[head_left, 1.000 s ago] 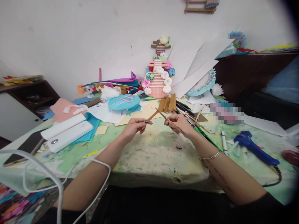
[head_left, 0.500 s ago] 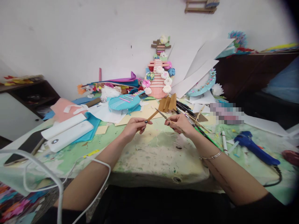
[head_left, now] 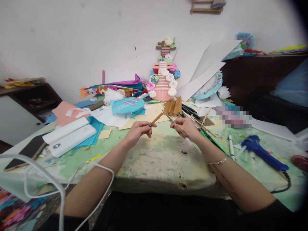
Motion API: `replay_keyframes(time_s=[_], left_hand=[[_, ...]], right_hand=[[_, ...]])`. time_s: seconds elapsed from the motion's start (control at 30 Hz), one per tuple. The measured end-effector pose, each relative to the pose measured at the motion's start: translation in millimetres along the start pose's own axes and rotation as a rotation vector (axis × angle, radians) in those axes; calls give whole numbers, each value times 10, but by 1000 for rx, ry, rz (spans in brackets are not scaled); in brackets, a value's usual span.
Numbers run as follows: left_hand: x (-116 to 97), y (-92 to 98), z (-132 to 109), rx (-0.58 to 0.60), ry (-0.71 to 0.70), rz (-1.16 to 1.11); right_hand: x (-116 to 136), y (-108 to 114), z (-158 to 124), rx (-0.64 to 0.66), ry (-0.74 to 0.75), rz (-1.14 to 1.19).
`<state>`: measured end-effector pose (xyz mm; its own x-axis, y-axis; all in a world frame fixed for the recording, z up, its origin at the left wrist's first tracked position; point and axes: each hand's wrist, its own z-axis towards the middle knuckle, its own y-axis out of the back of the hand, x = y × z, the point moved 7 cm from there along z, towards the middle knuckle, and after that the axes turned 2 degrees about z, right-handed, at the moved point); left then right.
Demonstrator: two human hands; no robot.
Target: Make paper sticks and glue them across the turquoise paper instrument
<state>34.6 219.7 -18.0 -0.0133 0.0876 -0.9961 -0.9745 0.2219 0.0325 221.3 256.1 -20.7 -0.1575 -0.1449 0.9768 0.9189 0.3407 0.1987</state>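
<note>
My left hand (head_left: 141, 131) pinches a narrow brown paper strip (head_left: 157, 119) between thumb and fingers, its free end slanting up to the right. Scissors (head_left: 167, 116) are gripped in my right hand (head_left: 185, 127), their blades pointing up and left toward the strip's free end. A small gap shows between the blade tips and the strip. Just beyond both hands, folded brown paper (head_left: 173, 106) stands on the table.
Pens (head_left: 190, 110) lie behind my right hand. A blue glue gun (head_left: 264, 154) rests at the right with its cord. A blue paper disc (head_left: 127, 107), a flower-covered paper model (head_left: 162, 83) and a white power bank (head_left: 72, 140) occupy the table. A white cable (head_left: 112, 179) crosses my left forearm.
The scissors have shifted slightly to the right, their tips moving off the end of the strip. Both hands otherwise stay nearly in place.
</note>
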Motion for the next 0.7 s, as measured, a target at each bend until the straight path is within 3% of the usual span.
replay_keyframes(time_s=[0.13, 0.4, 0.57, 0.7], left_hand=[[-70, 40, 19, -75, -162, 203], [-366, 2, -160, -360, -723, 849], [-418, -64, -249, -444, -805, 1042], [-507, 15, -355, -637, -821, 1049]], right_hand=[[-7, -1, -10, -50, -11, 137], [118, -393, -147, 194, 33, 339], [145, -517, -190, 268, 44, 384], [128, -485, -189, 219, 43, 345]])
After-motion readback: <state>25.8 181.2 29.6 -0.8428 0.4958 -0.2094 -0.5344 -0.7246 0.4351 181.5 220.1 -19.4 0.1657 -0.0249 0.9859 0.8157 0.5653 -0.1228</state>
